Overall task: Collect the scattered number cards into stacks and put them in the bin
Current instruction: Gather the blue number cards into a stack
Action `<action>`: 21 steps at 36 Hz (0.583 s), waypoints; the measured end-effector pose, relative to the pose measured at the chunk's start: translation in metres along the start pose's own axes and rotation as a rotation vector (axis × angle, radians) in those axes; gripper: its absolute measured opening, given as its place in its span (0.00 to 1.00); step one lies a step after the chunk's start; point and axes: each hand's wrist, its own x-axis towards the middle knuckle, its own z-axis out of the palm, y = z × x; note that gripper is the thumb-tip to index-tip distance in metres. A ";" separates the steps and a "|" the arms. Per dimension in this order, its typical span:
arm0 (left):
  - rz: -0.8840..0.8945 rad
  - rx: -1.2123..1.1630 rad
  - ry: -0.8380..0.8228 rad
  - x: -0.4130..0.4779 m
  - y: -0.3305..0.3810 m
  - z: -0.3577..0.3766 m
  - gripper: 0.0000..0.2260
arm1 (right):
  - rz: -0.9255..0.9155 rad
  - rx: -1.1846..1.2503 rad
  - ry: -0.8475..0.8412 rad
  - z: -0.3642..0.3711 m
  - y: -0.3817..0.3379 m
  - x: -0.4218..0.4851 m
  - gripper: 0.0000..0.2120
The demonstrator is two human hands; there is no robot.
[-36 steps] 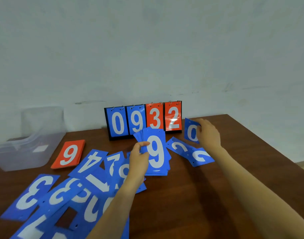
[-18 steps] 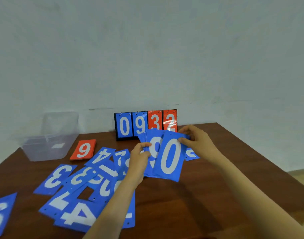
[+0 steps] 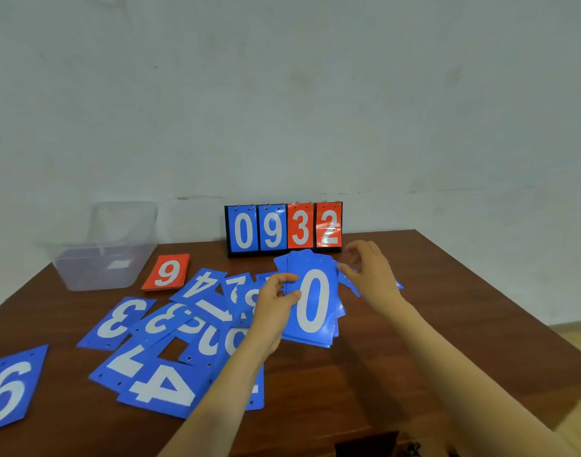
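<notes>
pale, scuffed wall (image 3: 282, 94) closes the far side; the brown wooden table (image 3: 431, 341) butts against it, its right edge running diagonally toward the viewer, with a strip of light floor (image 3: 576, 334) past it; the widest bare wood lies right of the hands and in front of them, down to the near edge at the lower right.

left hand (image 3: 276, 305) grips a stack of blue cards (image 3: 312, 301) by its left side, thumb on the face and fingers curled behind, the stack raised and tilted, a white 0 on top; right hand (image 3: 371, 275) hovers just beside the stack's upper right corner, fingers loosely bent and holding nothing that shows; it is blurred, so i cannot tell whether a fingertip touches the edge; one loose blue card (image 3: 352, 288) lies partly hidden under it.

clear plastic bin (image 3: 84, 278) sits at the far left corner, well apart from the stack; between them lie a red stack (image 3: 166, 272) showing a white digit and the scattered blue cards (image 3: 164, 387), overlapping across the left half, one (image 3: 8, 390) alone at the left edge; a scoreboard stand (image 3: 284, 230) reading 0932 stands upright at the wall, just behind the held stack.
</notes>
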 end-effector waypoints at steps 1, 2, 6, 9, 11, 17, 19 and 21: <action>0.002 -0.001 0.017 0.002 -0.003 -0.001 0.09 | 0.025 -0.030 -0.022 0.001 0.011 0.001 0.15; -0.001 -0.001 0.038 0.004 -0.005 -0.001 0.10 | 0.058 -0.066 -0.060 0.002 0.022 0.001 0.16; -0.019 0.014 0.120 0.009 -0.012 -0.003 0.10 | 0.293 -0.175 -0.295 0.015 0.060 -0.001 0.24; -0.031 0.016 0.151 0.014 -0.017 -0.003 0.10 | 0.421 -0.236 -0.432 0.028 0.080 0.003 0.32; -0.034 0.026 0.156 0.016 -0.021 -0.003 0.10 | 0.445 -0.286 -0.460 0.034 0.088 0.009 0.33; -0.067 0.077 0.169 0.026 -0.031 -0.001 0.11 | 0.472 -0.351 -0.483 0.055 0.100 0.031 0.34; -0.080 0.080 0.167 0.032 -0.034 0.001 0.11 | 0.503 -0.358 -0.487 0.063 0.104 0.037 0.36; -0.091 0.086 0.162 0.038 -0.036 0.003 0.12 | 0.513 -0.381 -0.489 0.069 0.109 0.042 0.37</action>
